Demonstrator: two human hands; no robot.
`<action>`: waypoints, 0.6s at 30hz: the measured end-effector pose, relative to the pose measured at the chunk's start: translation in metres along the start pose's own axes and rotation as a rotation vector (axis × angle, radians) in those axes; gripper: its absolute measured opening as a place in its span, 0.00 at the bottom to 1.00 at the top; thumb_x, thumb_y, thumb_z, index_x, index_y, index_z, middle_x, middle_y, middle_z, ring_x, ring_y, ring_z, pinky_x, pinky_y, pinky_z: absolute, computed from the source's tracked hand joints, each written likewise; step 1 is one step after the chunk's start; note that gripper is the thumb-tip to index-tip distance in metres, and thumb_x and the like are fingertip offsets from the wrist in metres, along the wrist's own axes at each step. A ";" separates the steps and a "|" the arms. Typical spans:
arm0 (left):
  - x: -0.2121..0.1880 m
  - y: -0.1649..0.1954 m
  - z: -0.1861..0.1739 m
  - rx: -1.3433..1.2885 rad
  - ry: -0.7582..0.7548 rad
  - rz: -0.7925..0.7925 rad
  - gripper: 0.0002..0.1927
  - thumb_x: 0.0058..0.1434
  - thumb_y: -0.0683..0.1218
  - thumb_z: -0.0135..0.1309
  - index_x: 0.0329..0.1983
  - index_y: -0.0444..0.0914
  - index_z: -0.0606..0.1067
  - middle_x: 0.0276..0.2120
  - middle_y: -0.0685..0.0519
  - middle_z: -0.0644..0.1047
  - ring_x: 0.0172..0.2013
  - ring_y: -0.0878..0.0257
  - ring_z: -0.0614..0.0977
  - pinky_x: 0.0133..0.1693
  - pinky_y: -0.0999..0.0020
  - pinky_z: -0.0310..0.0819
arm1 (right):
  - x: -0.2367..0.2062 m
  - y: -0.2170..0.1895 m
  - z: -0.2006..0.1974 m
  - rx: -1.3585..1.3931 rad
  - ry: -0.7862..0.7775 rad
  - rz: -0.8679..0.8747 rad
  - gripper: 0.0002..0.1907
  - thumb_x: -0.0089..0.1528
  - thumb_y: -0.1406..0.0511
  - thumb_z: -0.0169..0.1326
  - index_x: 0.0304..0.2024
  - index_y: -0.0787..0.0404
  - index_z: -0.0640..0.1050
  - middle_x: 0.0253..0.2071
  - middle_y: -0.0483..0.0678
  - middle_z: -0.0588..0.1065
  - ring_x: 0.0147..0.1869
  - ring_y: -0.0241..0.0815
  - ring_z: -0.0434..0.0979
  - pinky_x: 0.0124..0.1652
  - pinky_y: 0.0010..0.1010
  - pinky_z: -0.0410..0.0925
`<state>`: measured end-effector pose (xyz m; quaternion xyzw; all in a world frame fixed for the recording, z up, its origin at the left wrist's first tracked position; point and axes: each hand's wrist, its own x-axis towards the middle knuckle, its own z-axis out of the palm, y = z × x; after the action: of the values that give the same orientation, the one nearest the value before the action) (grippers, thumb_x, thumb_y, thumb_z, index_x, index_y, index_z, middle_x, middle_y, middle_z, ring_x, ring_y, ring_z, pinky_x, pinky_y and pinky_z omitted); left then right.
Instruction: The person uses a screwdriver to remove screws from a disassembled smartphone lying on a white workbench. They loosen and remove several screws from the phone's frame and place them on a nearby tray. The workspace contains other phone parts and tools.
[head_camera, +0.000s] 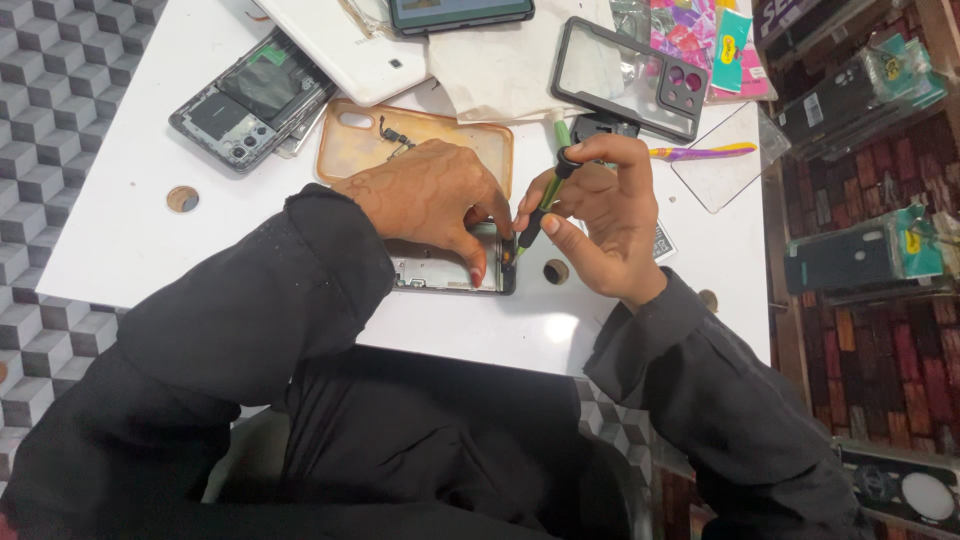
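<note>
Pressing down from the near edge of the white desk (120, 240), the left hand (430, 195) pins an opened phone frame (450, 268) flat, its fingers (478, 262) spread over the dark rim, apparently so the frame cannot slide; black sleeves (280, 300) cover both forearms. Just beside it, the right hand (600, 215) pinches a slim green-and-black screwdriver (545, 195) between thumb and forefinger, the remaining fingers loosely curled; the tool stands tilted, tip touching the frame's right end, a grip that seems suited to fine turning. A round hole (556, 271) in the desk lies close to the tip. Behind the hands lies a translucent, amber-tinted soft phone case (350, 150), with a small dark part resting on it. Farther left sits a disassembled phone (245, 105), its grey innards and battery exposed; a white tablet-like slab (350, 45) lies beyond it. To the right, a clear case with a black bumper (628, 78), a purple-and-yellow plastic tool (700, 152) and a sheet of glass (725, 165); bright packets (700, 40) at the far edge.
</note>
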<state>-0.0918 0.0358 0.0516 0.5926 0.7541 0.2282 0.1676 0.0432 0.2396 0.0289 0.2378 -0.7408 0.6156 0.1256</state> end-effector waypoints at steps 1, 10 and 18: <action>0.000 0.000 0.000 0.002 -0.004 -0.002 0.26 0.37 0.57 0.73 0.43 0.50 0.86 0.22 0.55 0.80 0.26 0.57 0.83 0.30 0.59 0.73 | 0.000 0.000 0.000 0.001 0.004 0.002 0.27 0.70 0.78 0.50 0.65 0.57 0.56 0.46 0.58 0.75 0.50 0.46 0.80 0.53 0.37 0.75; 0.000 -0.002 0.002 0.006 0.007 0.033 0.27 0.37 0.57 0.73 0.43 0.50 0.85 0.22 0.55 0.80 0.26 0.56 0.83 0.30 0.59 0.73 | -0.001 0.000 0.001 -0.013 0.014 -0.010 0.27 0.70 0.78 0.51 0.65 0.57 0.57 0.47 0.58 0.74 0.51 0.46 0.80 0.53 0.38 0.75; -0.001 0.000 0.000 0.010 0.013 0.039 0.27 0.37 0.57 0.73 0.43 0.50 0.85 0.22 0.55 0.80 0.26 0.56 0.83 0.30 0.59 0.73 | -0.001 0.000 0.000 0.007 0.013 0.005 0.27 0.70 0.78 0.51 0.65 0.56 0.57 0.46 0.58 0.74 0.50 0.46 0.80 0.54 0.37 0.74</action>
<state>-0.0914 0.0349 0.0513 0.6065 0.7447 0.2313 0.1553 0.0437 0.2402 0.0286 0.2323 -0.7385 0.6199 0.1281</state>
